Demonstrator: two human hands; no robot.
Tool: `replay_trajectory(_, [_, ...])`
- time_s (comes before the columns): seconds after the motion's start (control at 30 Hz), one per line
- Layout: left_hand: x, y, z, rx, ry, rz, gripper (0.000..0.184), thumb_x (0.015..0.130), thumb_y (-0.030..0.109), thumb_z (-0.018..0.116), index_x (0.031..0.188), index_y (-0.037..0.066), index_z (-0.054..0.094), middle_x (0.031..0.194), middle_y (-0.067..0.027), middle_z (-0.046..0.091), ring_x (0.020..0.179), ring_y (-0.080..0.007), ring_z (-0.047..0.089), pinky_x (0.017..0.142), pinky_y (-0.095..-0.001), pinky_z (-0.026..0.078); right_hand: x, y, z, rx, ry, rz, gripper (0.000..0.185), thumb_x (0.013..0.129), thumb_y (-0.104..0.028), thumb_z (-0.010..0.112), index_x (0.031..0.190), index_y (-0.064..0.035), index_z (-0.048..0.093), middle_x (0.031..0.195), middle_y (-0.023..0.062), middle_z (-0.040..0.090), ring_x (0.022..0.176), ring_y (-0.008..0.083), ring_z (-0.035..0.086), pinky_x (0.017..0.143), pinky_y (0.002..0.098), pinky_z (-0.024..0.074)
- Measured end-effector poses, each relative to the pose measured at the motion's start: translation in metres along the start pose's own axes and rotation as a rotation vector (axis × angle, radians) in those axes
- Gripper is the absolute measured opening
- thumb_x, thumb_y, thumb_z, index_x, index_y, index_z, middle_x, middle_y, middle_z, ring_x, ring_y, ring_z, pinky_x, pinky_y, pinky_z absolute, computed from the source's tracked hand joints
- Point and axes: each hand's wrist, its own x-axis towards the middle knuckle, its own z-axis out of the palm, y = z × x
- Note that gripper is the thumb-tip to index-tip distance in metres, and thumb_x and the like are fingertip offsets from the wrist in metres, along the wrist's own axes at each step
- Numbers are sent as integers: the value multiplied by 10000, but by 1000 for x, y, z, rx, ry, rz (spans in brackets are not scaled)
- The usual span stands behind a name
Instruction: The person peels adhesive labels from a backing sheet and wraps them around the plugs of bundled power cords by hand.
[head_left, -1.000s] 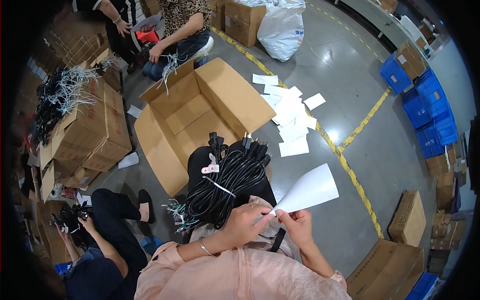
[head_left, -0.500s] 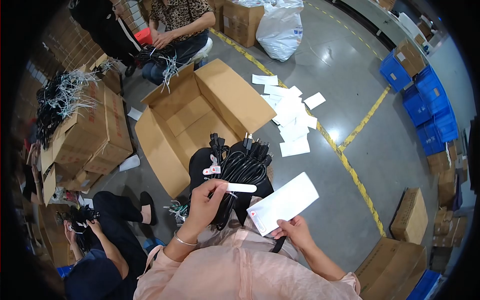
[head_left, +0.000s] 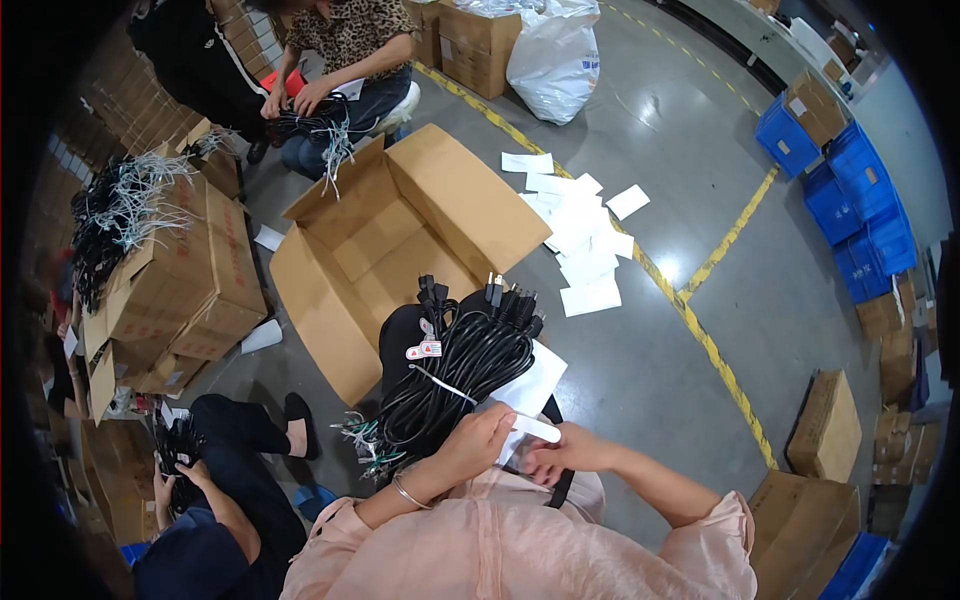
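Observation:
My left hand [head_left: 478, 440] pinches a narrow white label strip [head_left: 538, 429] with a rounded end. Close beside it is my right hand [head_left: 565, 452], its fingers bent and smeared by motion, so its hold cannot be told. On my lap lies a bundle of black power cords [head_left: 460, 365], plugs toward the box and stripped wire ends toward the lower left. A white tie [head_left: 442, 384] crosses the bundle, and small labels with red marks [head_left: 425, 349] hang on some cords. A white label sheet [head_left: 535, 378] rests at the right of the cords, partly covered by them.
An open cardboard box [head_left: 385, 250] stands in front of me. White sheets [head_left: 580, 230] lie scattered on the floor. Cartons topped with cords [head_left: 135, 215] stand left. One co-worker [head_left: 350, 50] handles cords ahead, another [head_left: 205, 540] at lower left. Blue bins [head_left: 865, 190] stand right.
My right hand has moved left, up against my left hand. The label sheet it held now lies beside the cords. My left hand has come down and right with the strip.

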Motion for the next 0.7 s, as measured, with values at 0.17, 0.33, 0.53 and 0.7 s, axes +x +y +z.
replay_trajectory(0.17, [1, 0, 3, 8, 79, 15, 160, 940, 138, 456, 919, -7, 520, 741, -194, 590, 682, -383, 591, 590, -413, 453, -33, -23, -17, -119, 224, -274, 219, 859, -158, 643, 987, 12, 595, 808, 55, 619, 656, 101, 579, 582, 226, 484])
replay_trajectory(0.33, [3, 16, -5, 56, 62, 6, 134, 925, 132, 499, 947, 3, 526, 770, -171, 599, 684, -338, 605, 606, -391, 465, -25, -9, -34, 87, 237, -308, 113, 867, -121, 631, 912, -18, 621, 756, 8, 615, 660, 56, 562, 577, 199, 463])
replay_trajectory(0.53, [13, 35, -38, -29, -43, 102, 157, 906, 103, 542, 1024, 2, 570, 973, -115, 641, 887, -197, 631, 759, -288, 491, -24, -30, -63, 74, 123, -392, 82, 889, -121, 598, 904, -44, 622, 763, -10, 621, 657, 42, 559, 571, 187, 459])
replay_trajectory(0.7, [34, 30, -69, 364, 438, 321, 209, 824, 97, 623, 1016, 25, 585, 980, -117, 619, 912, -268, 596, 818, -348, 463, 8, -75, -87, -41, 595, -616, 191, 916, -200, 555, 972, -23, 598, 810, 25, 622, 770, 105, 569, 710, 245, 453])
